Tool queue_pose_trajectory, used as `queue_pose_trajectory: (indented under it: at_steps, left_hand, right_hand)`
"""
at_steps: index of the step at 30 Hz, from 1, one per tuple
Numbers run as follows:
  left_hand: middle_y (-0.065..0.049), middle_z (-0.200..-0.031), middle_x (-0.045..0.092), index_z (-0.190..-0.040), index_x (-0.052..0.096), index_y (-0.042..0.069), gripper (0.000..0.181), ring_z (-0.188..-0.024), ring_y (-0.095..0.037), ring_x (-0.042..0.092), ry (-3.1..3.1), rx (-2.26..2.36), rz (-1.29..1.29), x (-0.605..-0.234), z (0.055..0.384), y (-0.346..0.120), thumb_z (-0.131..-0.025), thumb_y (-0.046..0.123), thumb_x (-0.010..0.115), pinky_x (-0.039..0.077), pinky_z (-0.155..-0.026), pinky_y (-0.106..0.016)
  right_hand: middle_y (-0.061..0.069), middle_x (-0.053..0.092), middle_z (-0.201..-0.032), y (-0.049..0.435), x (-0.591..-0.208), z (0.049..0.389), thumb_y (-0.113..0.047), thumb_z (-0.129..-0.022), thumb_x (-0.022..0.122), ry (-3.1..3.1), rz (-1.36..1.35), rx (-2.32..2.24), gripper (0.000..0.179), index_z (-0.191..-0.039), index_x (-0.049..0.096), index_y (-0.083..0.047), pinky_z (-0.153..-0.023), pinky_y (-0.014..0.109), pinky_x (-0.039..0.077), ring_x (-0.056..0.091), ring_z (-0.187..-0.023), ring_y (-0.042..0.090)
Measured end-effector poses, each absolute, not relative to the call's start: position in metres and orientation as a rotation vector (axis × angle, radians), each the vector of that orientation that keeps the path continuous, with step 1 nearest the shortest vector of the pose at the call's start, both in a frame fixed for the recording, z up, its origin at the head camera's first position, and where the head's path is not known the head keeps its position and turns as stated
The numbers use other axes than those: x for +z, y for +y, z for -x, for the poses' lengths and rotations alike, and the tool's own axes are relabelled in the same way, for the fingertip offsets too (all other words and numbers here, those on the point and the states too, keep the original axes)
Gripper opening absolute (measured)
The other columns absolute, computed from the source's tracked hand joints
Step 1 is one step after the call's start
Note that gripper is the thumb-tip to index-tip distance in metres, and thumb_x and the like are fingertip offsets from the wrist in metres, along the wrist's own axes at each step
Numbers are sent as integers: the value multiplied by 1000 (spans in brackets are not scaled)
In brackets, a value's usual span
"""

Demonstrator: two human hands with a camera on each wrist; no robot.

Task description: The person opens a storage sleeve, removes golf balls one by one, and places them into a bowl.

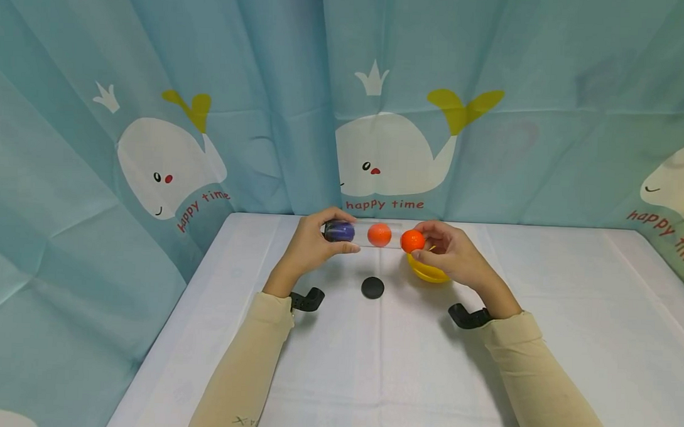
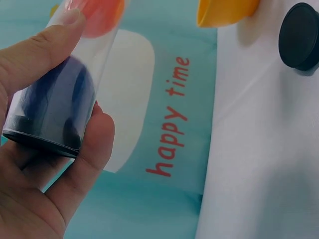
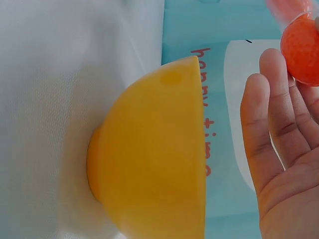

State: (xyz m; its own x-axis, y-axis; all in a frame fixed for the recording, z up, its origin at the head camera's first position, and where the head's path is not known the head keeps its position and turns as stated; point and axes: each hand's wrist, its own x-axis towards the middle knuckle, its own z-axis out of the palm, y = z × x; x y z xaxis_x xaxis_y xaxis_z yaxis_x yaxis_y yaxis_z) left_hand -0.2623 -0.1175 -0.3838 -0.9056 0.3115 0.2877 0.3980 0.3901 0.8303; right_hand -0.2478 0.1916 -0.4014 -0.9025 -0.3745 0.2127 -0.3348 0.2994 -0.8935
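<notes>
In the head view my left hand (image 1: 309, 245) grips a clear plastic tube (image 1: 361, 235) near its black-capped end, keeping it roughly level above the table. Inside lie a dark blue-purple ball (image 1: 341, 231) by that end and an orange ball (image 1: 379, 235) further along. My right hand (image 1: 454, 252) pinches another orange ball (image 1: 412, 241) at the tube's other end; its surface looks dimpled in the right wrist view. Whether this ball has entered the tube is hard to tell. Just below the right hand stands a yellow bowl (image 3: 149, 154), its contents hidden.
A black round lid (image 1: 373, 287) lies on the white-covered table (image 1: 336, 376), in front of the tube. Behind the table hangs a blue curtain (image 1: 288, 142) printed with whales and lettering. Each wrist wears a black camera mount.
</notes>
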Motion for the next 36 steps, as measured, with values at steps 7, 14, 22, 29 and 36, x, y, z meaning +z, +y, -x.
queue_pose_trajectory:
  at_steps: [7,14,22,29,36]
  left_hand:
    - [1,-122,70,-114,73,26,45,-106,-21,65,-2536,-1561,660,-383,262,-118,-74,25,94,58,-88,-40]
    - [0,-122,70,-113,73,29,44,-104,-22,65,-2542,-1571,653,-381,261,-118,-74,25,94,59,-86,-40]
    - [2,-122,70,-112,73,29,43,-105,-21,65,-2541,-1545,661,-381,261,-118,-74,26,94,58,-86,-39]
    - [1,-123,70,-112,73,31,43,-105,-21,65,-2554,-1531,650,-381,261,-119,-75,25,94,58,-86,-40]
    - [2,-122,70,-112,72,30,42,-106,-22,64,-2562,-1507,645,-381,262,-122,-75,27,93,57,-88,-41]
  right_hand:
    - [0,68,-107,193,-403,248,-7,-92,75,2481,665,-1746,38,-126,60,0,-73,21,56,64,-85,19]
    - [4,67,-121,193,-404,250,-9,-94,73,2498,642,-1733,46,-138,58,-4,-76,21,56,63,-90,19]
    - [13,67,-125,196,-404,251,-14,-94,75,2555,573,-1657,44,-135,60,-7,-80,22,57,65,-95,23]
    - [15,66,-124,202,-401,251,-15,-93,77,2596,563,-1649,46,-135,60,-5,-80,22,58,65,-95,19]
    - [13,68,-123,208,-400,251,-20,-91,80,2632,522,-1649,46,-133,63,-10,-80,22,58,66,-95,18]
